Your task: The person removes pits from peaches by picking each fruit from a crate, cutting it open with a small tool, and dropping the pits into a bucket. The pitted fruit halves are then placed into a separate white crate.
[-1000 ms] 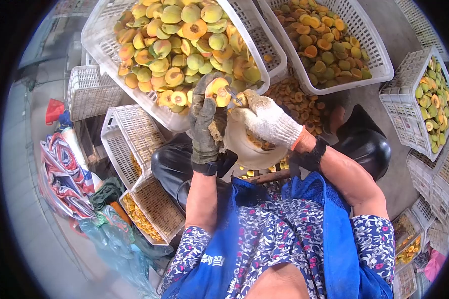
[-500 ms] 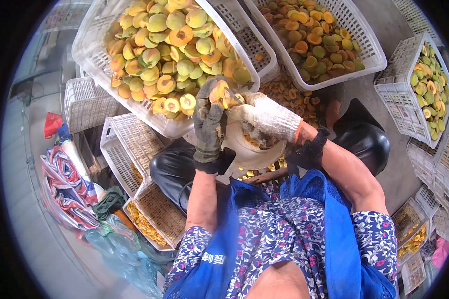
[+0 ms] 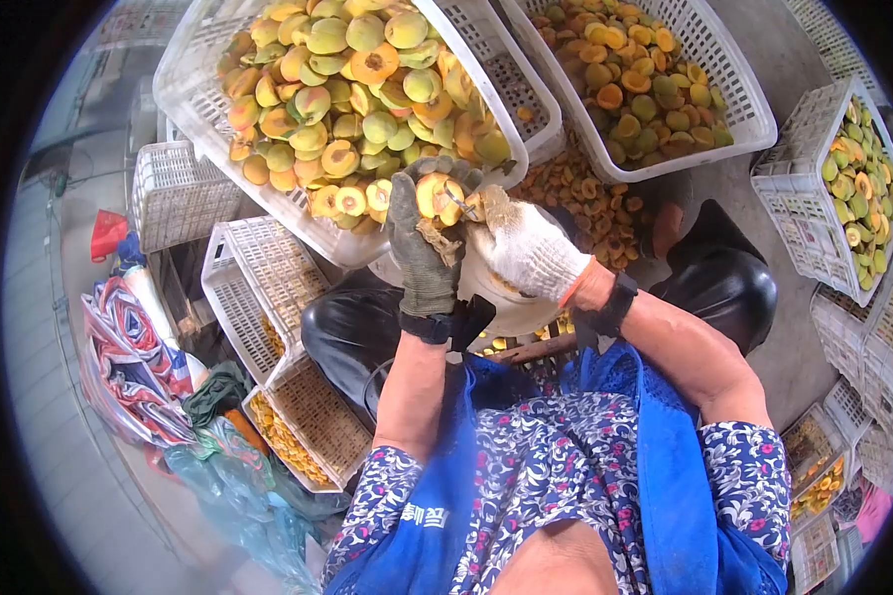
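Note:
My left hand (image 3: 422, 238), in a dark grey-green glove, holds a cut peach (image 3: 437, 198) with orange flesh and its inside facing up. My right hand (image 3: 531, 243), in a dirty white knit glove, grips a small metal tool (image 3: 466, 204) whose curved tip is at the fruit's cut face. Most of the tool is hidden by the fingers. Just beyond the hands, a tilted white crate (image 3: 313, 241) holds many halved yellow-green peaches. A pale round bucket (image 3: 511, 314) sits below my hands, partly covered by them.
Another white crate (image 3: 764, 134) of peach halves stands at the upper right, with loose fruit pieces (image 3: 590, 213) below it. A crate (image 3: 804, 183) of green-orange fruit is at far right. Stacked crates (image 3: 258, 288), a red object (image 3: 108, 235) and plastic bags (image 3: 238, 506) lie left.
The peach's cut face has turned upward in my left hand. My right hand has shifted slightly right and down, and the tool's curved tip now shows. The view has shifted slightly.

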Available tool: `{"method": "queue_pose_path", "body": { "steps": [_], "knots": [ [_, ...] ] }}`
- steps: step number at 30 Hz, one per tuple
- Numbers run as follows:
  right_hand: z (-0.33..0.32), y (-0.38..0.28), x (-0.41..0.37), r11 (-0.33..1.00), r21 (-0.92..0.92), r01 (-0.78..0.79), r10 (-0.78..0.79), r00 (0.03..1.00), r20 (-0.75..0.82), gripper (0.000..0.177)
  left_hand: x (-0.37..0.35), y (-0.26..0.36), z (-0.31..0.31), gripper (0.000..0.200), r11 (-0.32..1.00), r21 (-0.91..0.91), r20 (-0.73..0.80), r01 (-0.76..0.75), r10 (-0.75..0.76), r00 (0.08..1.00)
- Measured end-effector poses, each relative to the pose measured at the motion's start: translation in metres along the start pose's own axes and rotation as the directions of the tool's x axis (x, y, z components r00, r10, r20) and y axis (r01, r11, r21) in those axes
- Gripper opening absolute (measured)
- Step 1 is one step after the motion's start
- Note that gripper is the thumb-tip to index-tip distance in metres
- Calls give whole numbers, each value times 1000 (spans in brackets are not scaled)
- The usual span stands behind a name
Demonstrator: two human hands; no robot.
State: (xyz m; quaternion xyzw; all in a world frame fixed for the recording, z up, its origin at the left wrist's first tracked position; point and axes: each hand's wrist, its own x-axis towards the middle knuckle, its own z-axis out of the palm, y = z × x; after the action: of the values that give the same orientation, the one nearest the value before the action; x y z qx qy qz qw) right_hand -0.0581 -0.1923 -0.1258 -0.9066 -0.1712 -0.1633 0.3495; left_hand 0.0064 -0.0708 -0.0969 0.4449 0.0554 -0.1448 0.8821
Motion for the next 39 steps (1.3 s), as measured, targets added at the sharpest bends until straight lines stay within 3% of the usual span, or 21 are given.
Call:
{"method": "queue_pose_path", "body": {
  "steps": [2, 6, 8, 10, 12, 15, 18, 20, 21, 23, 24, 26, 28, 30, 31, 34, 35, 36, 37, 38, 39],
  "knots": [
    [0, 1, 0, 995, -90, 36, -31, 998, 49, 11, -1, -1, 1, 38, 953, 270, 75, -136, 120, 990],
    [3, 3, 2, 1000, -23, 7, -5, 997, 74, 15, 0, -9, -7, 38, 939, 316, 103, -138, 111, 989],
    [-1, 6, 5, 999, 24, 24, -26, 996, 83, 17, 2, -15, -20, 40, 571, 712, 290, -409, 290, 912],
    [-28, -1, 22, 490, 468, -735, 408, 668, 622, 22, 3, -17, -21, 41, 641, 664, 297, -385, 246, 923],
    [-24, 4, 15, 597, 508, -621, 371, 775, 512, 28, 3, -14, -14, 43, 706, 605, 313, -368, 214, 925],
    [-8, 7, 6, 677, 493, -546, 365, 832, 418, 28, 3, -4, -17, 46, 984, 97, -16, 151, -150, 989],
    [7, 7, 0, 967, 216, -136, 79, 965, 250, 29, 2, -3, -14, 48, 911, 409, -13, -49, 59, 998],
    [-13, -2, 13, 692, 553, -464, 312, 883, 351, 28, 0, 1, -5, 47, 950, 311, -88, 18, 10, 996],
    [-17, 0, 12, 693, 552, -465, 311, 883, 353, 28, 1, 2, -10, 47, 951, 306, -64, 40, -21, 998],
    [-22, 5, 9, 262, 695, -669, 168, 741, 650, 28, 3, 4, -25, 47, 951, 303, -44, 64, -53, 998],
    [-17, 4, 9, 263, 695, -669, 165, 741, 651, 28, 5, 7, -31, 48, 925, 379, 73, 31, -63, 995],
    [2, 6, 8, 729, 532, -430, 143, 856, 497, 27, 5, 7, -36, 49, 894, 447, 188, -18, -75, 979],
    [15, 14, -5, 706, 529, -471, 89, 800, 593, 38, -4, 8, -30, 50, 932, 357, 210, 65, -148, 966],
    [21, 13, -22, 140, 727, -672, -35, 731, 682, 41, -8, 6, -31, 50, 953, 287, 247, 100, -175, 953],
    [13, 6, -21, 141, 727, -672, -40, 729, 683, 41, -14, 6, -23, 50, 975, 142, 278, 173, -207, 938],
    [-19, -12, -7, -502, 454, -736, -83, 563, 822, 24, -22, 7, -26, 50, 958, -89, 228, 273, -247, 942],
    [-13, -10, -10, -498, 457, -737, -94, 569, 817, 24, -19, 11, -35, 48, 975, 115, 187, 189, -208, 960],
    [-1, -3, -19, 163, 691, -704, -186, 666, 722, 24, -17, 16, -41, 45, 944, 314, 155, 106, -161, 975],
    [6, 4, -26, 719, 640, -270, -336, 671, 661, 24, -20, 22, -41, 41, 943, 312, -160, 118, -70, 985],
    [11, 14, -31, 881, 323, 347, -472, 580, 664, 25, -15, 29, -40, 41, 946, 309, -157, 101, -54, 986],
    [5, 12, -32, 877, 321, 357, -478, 579, 660, 25, -10, 36, -41, 40, 909, 409, -190, 82, -3, 982]
  ]
}}
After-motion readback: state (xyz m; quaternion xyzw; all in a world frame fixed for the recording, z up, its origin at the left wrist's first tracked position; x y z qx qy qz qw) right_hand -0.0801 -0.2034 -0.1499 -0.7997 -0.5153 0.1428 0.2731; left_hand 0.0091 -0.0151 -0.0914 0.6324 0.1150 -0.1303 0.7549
